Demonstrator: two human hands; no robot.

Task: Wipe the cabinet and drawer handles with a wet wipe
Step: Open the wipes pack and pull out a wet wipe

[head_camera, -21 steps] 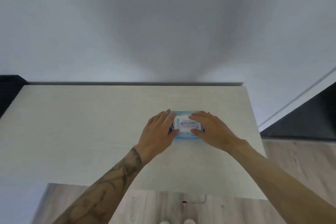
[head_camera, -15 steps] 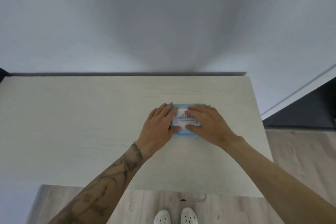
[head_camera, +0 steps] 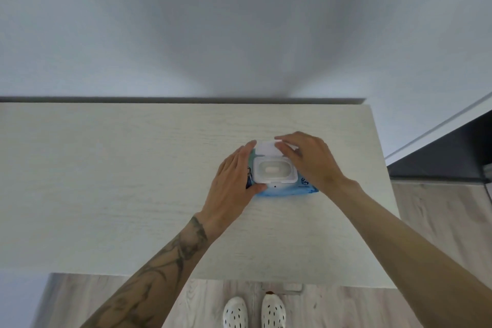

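My left grip (head_camera: 234, 184) lies flat on the left end of the pack (head_camera: 282, 190). Its fingers are straight and close together, running along the pack's left side toward the far edge. Its thumb rests on the near left corner. It is spread open and presses down on the pack rather than closing round it.

My right grip (head_camera: 308, 160) comes in over the pack's right end with its fingers bent. The forefinger and thumb pinch the lid (head_camera: 265, 147), which stands swung back on the far side of the pack, just beyond my left fingertips. How much of the lid my right palm covers I cannot tell.

The pack lies between the two grips, touching both, flat on the table (head_camera: 106, 181). Its blue wrapper shows just near of my right wrist and to the right of my left thumb. The white opening (head_camera: 274, 170) sits uncovered in the gap between the grips, with a pale wipe showing at its middle.

Beyond both grips is the wall (head_camera: 239, 21). Behind my wrists, past the table's near edge, my white shoes (head_camera: 254, 311) stand on the floor (head_camera: 439, 221).
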